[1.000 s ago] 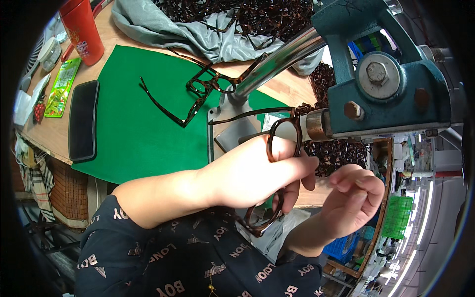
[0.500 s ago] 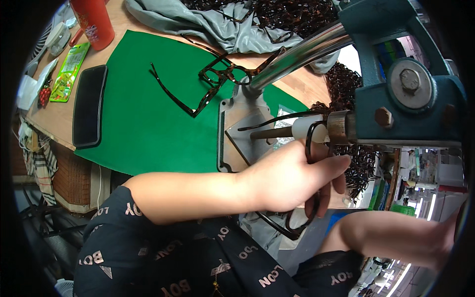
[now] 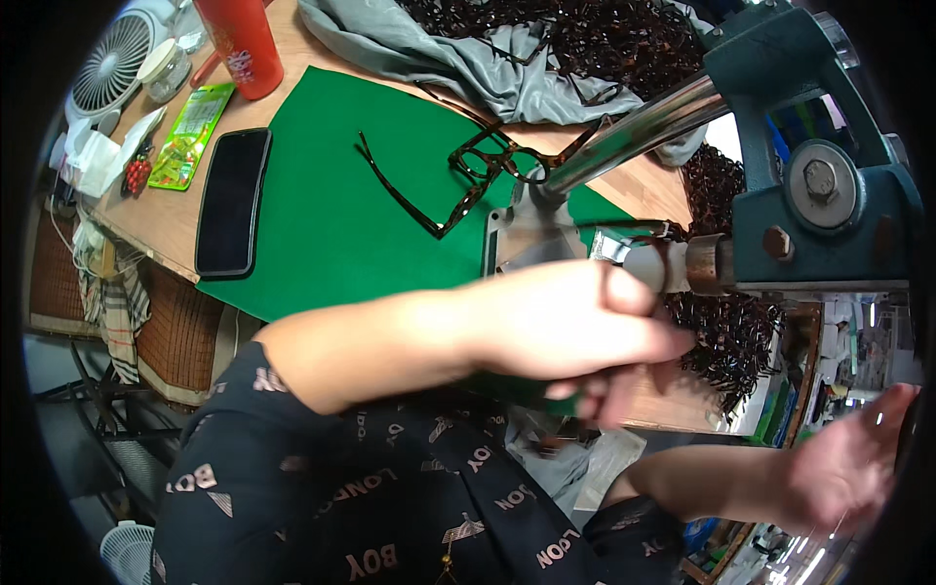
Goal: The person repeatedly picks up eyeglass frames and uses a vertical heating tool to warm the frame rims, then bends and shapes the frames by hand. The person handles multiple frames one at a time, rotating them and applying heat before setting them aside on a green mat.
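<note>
Gripping a dark tortoiseshell plastic eyeglass frame point(image 3: 651, 252) against the teal cast-metal press point(image 3: 819, 185), the left hand point(image 3: 575, 322) stays clenched while the right hand point(image 3: 848, 463) hangs open, empty.

Left hand point(image 3: 575, 327) motion-blurred, reaching across mid-frame to the right, back of hand up, fingers point(image 3: 634, 341) curled closed with tips pointing right and down. Left forearm bare, runs in from lower left, dark printed sleeve at the upper arm. Right hand point(image 3: 848, 468) far out at lower right edge, palm open, fingers spread, holding nothing; right forearm stretched sideways
</note>
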Available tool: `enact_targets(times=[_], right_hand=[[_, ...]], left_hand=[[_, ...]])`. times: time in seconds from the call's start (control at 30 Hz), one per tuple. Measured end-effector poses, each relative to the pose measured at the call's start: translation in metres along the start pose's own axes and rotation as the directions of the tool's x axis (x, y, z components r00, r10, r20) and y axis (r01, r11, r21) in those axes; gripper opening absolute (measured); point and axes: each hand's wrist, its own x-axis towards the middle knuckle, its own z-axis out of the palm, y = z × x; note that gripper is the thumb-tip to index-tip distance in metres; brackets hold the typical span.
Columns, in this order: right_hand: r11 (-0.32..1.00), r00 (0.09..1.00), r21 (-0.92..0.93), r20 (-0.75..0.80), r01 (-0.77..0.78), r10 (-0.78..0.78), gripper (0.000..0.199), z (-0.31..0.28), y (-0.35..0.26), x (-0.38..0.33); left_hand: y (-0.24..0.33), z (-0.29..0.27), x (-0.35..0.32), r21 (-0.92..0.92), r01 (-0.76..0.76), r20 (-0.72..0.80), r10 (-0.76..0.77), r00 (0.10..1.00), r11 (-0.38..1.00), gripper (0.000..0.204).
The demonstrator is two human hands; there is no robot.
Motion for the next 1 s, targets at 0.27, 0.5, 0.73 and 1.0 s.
enact_targets(times=[0.27, 0.5, 0.73, 1.0], right_hand=[[0.4, 0.347, -0.297, 0.216, -0.867, 0.913, 0.022, -0.04, 0.02, -0.17], [0.428, 0.328, -0.522, 0.277, -0.738, 0.903, 0.012, -0.04, 0.035, -0.233], [0.555, 0.396, -0.733, 0.409, -0.393, 0.822, 0.012, -0.024, 0.045, -0.227], [0.643, 0.368, -0.65, 0.528, -0.404, 0.765, 0.005, -0.034, 0.041, -0.221]], left_hand=[[-0.005, -0.116, -0.111, 0.889, 0.445, -0.45, -0.032, 0.892, -0.108, 0.029], [0.009, -0.124, -0.008, 0.934, 0.199, 0.036, 0.632, 0.774, -0.297, 0.048], [0.028, -0.107, 0.03, 0.994, 0.035, 0.024, 0.53, 0.847, -0.101, 0.029], [0.052, -0.108, 0.014, 0.815, 0.573, -0.472, 0.668, 0.575, 0.083, 0.047]])
